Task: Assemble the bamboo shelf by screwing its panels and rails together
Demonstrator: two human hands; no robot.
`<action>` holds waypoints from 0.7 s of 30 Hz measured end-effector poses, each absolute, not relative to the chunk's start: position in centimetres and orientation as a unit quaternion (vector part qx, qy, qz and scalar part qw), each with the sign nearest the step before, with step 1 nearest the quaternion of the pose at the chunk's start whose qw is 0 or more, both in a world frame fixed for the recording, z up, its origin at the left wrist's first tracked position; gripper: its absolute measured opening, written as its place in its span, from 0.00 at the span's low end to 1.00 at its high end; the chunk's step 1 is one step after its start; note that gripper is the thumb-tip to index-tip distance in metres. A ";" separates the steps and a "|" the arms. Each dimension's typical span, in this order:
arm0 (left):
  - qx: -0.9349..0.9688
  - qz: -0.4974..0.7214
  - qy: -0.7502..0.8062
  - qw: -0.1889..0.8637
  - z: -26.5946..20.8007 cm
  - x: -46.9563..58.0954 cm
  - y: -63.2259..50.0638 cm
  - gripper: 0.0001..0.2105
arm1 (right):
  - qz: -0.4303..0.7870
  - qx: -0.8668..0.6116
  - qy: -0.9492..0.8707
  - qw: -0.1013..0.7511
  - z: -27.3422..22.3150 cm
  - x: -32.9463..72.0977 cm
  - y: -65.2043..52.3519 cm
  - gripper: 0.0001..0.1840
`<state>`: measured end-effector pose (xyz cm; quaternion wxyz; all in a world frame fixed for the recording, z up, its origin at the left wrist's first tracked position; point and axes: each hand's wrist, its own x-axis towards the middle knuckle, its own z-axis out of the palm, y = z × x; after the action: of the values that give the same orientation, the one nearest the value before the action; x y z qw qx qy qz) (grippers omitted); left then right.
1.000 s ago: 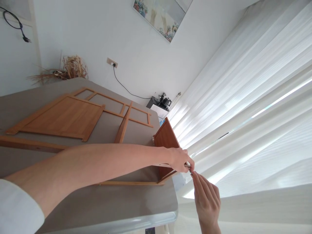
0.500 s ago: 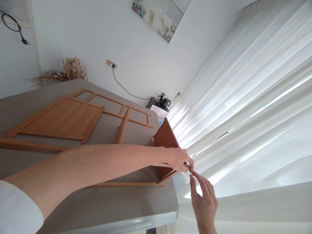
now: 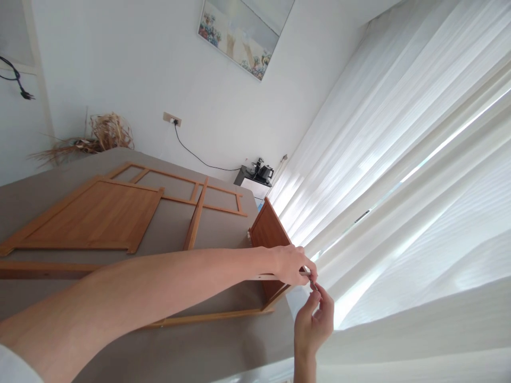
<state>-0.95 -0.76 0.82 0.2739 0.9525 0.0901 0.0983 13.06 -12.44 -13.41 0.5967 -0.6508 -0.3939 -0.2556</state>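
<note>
The left hand (image 3: 293,264) reached across to the far end of the surface (image 3: 223,348), its thumb and forefinger pinching a slim piece (image 3: 313,284) beside the lower corner of the upright panel (image 3: 270,226). The right hand (image 3: 314,322), raised from below, had its thumb and forefinger closed on the lower end of that same piece, the other fingers curled. The piece was too small to identify; it looked dark and metallic. Under the left wrist a pale bar (image 3: 263,277) ran toward the panel, and a front rail (image 3: 215,317) lay along the near side, meeting or nearly meeting the panel's foot.

The step in hand appeared to be working a small fastener at the panel's edge, the left hand steadying and the right turning or guiding. The next move seemed to call for a firm left pinch, the piece kept in line, and short, careful turns from the right fingertips.

Behind the forearm lay a flat panel (image 3: 96,218) and a ladder-like frame (image 3: 179,201), with a narrow board (image 3: 195,218) leaning across the frame's near side.
</note>
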 end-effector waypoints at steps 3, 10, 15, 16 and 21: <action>0.951 0.107 0.090 0.277 0.3 -0.5 -0.6 0.15 | -0.296 -0.600 -0.380 0.640 -15.0 12.9 -11.2 0.15; 0.950 0.114 0.084 0.278 0.2 -0.4 -0.5 0.14 | -0.367 -0.507 -0.322 0.710 -17.2 11.2 -7.7 0.11; 0.952 0.115 0.078 0.271 0.4 -0.6 -0.6 0.14 | -0.392 -0.467 -0.312 0.729 -17.0 10.8 -6.2 0.11; 0.952 0.118 0.075 0.273 0.3 -0.6 -0.6 0.13 | -0.394 -0.460 -0.313 0.732 -16.8 10.8 -6.1 0.11; 0.950 0.127 0.079 0.274 0.5 -0.7 -0.7 0.12 | -0.391 -0.440 -0.325 0.741 -15.8 11.0 -5.9 0.07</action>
<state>-0.71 -0.71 0.55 0.2738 0.9500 0.0788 0.1275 10.96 -5.88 -15.85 0.7407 -0.4399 -0.3245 -0.3907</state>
